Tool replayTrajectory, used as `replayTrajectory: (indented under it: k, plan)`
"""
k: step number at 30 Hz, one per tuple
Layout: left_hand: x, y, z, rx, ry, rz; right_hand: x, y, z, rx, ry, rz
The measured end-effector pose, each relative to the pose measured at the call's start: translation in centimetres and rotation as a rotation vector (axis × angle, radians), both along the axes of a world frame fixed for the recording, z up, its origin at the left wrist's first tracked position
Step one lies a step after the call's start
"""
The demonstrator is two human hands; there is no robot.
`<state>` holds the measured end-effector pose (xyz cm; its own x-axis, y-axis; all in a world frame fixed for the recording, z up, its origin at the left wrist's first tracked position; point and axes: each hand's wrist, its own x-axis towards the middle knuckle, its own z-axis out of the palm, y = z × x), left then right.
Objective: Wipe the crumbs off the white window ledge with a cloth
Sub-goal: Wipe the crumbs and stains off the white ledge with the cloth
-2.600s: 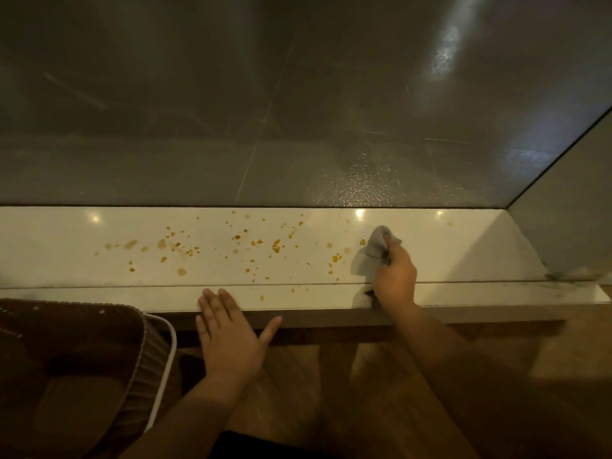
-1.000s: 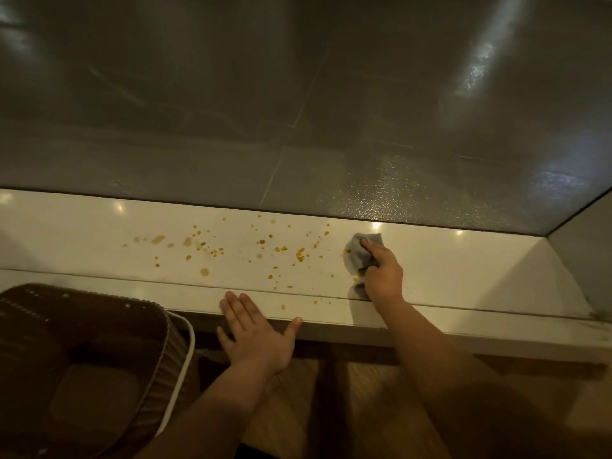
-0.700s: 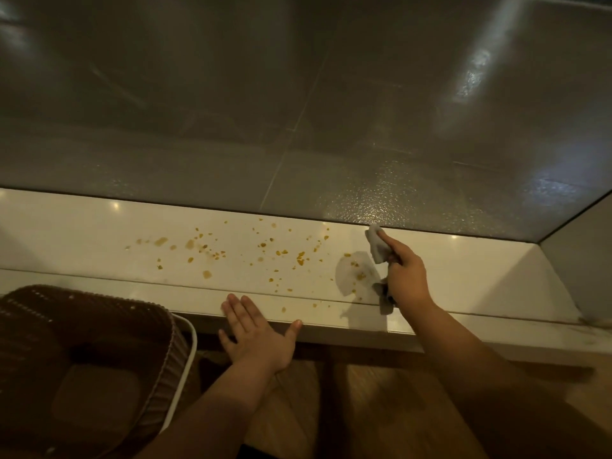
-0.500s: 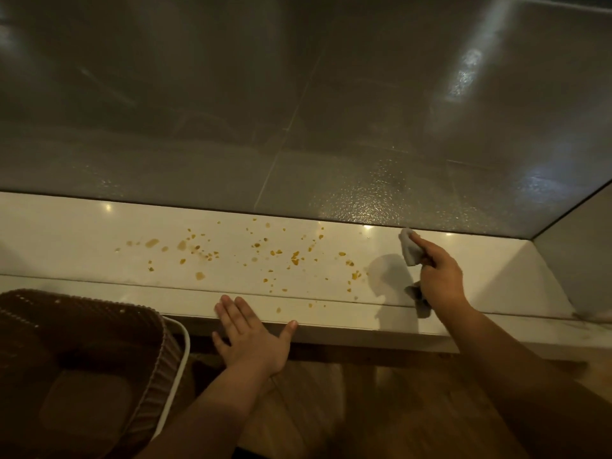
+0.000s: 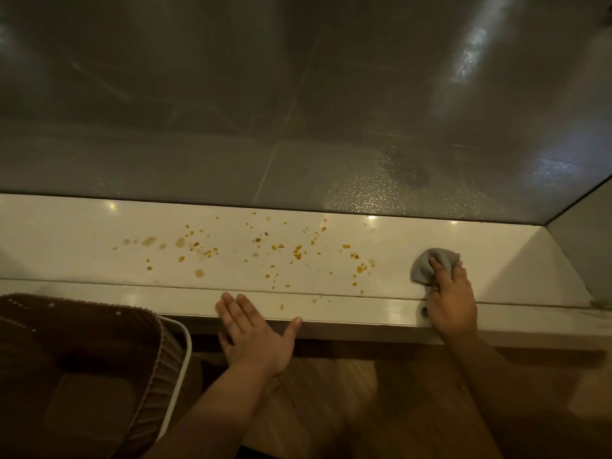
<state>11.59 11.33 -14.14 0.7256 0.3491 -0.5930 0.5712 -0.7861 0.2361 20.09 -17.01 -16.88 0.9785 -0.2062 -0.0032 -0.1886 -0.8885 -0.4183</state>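
Observation:
The white window ledge (image 5: pixel 82 250) runs across the view under dark glass. Orange-brown crumbs (image 5: pixel 298 251) lie scattered over its middle, from left of centre to just short of the cloth. My right hand (image 5: pixel 452 299) grips a bunched grey cloth (image 5: pixel 427 265) and presses it on the ledge, right of the crumbs. My left hand (image 5: pixel 255 329) lies flat with fingers straight, palm against the ledge's front edge, below the crumbs.
A brown woven basket (image 5: pixel 139 359) with a white rim stands at the lower left, below the ledge. The window pane (image 5: pixel 298 111) rises behind the ledge, and a side wall (image 5: pixel 583 246) closes it at the right. Wooden floor (image 5: pixel 331 409) lies below.
My right hand lifted the cloth off the crumbs, carried it to the right, and set it down on the ledge beyond them. My left hand stayed at the front edge.

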Motion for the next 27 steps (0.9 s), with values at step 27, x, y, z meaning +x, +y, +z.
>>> replayTrajectory:
  k: [27]
  plan:
    - [0.7,2.3,3.4,-0.096,-0.183,-0.059,-2.7,10.9,4.4,0.399,-0.035,0.161]
